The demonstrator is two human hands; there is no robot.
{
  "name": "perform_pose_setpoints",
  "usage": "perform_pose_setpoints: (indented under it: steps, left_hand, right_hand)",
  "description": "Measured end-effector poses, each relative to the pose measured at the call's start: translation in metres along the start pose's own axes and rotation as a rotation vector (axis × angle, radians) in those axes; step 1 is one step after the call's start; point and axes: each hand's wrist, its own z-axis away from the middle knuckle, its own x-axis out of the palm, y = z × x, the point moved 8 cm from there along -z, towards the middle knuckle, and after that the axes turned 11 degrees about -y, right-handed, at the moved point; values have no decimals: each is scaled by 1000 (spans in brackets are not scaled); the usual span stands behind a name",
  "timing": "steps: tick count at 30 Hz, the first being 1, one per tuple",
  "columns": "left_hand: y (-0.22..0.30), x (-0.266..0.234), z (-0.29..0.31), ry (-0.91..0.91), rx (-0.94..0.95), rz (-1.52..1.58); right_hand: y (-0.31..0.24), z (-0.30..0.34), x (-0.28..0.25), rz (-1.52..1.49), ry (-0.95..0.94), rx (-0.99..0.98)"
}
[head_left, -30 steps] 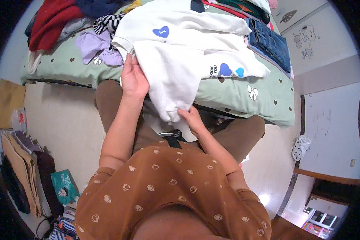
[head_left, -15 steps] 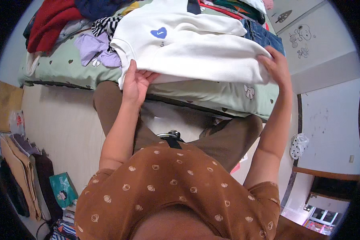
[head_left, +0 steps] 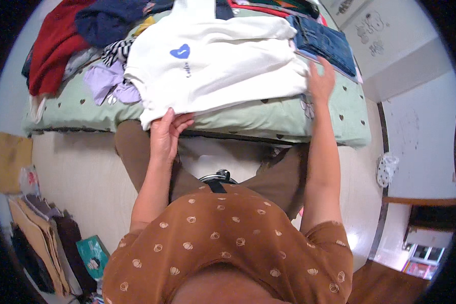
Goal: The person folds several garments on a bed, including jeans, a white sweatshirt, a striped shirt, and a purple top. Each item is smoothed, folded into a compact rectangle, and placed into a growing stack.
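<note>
A white sweatshirt [head_left: 223, 66] with a blue heart patch on it lies spread sideways across the bed. My left hand [head_left: 165, 136] is at its near edge, thumb over the fabric and the other fingers curled at the edge, holding it lightly. Beside the sleeve end on the right, my right hand [head_left: 321, 83] has its thumb and fingers apart, close to the cuff or just touching it. Folded blue jeans [head_left: 324, 45] lie just beyond that hand. A crumpled lilac garment [head_left: 106, 81] rests left of the sweatshirt.
The bed [head_left: 248, 119] has a green patterned cover, its near edge in front of my knees. Red [head_left: 55, 45] and navy clothes [head_left: 109, 23] are heaped at the far left. Folded trousers [head_left: 40, 238] and a green packet [head_left: 92, 256] are on the floor at left.
My right hand has let go of the sleeve end and its fingers have spread. The sweatshirt lies flatter, its near edge drawn toward me with my left hand. The view has shifted.
</note>
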Motion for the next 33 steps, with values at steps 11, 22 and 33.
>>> perform_pose_setpoints:
  steps: [11,22,33]
  left_hand:
    - [-3,-21,41,133,130,222]
    - [39,-50,3,290,279,111]
    - [19,-55,38,263,77,-9]
  right_hand:
    - [38,105,22,-1684,-81,795]
    - [33,48,44,-1356,71,593]
    - [35,100,-10,-860,18,564]
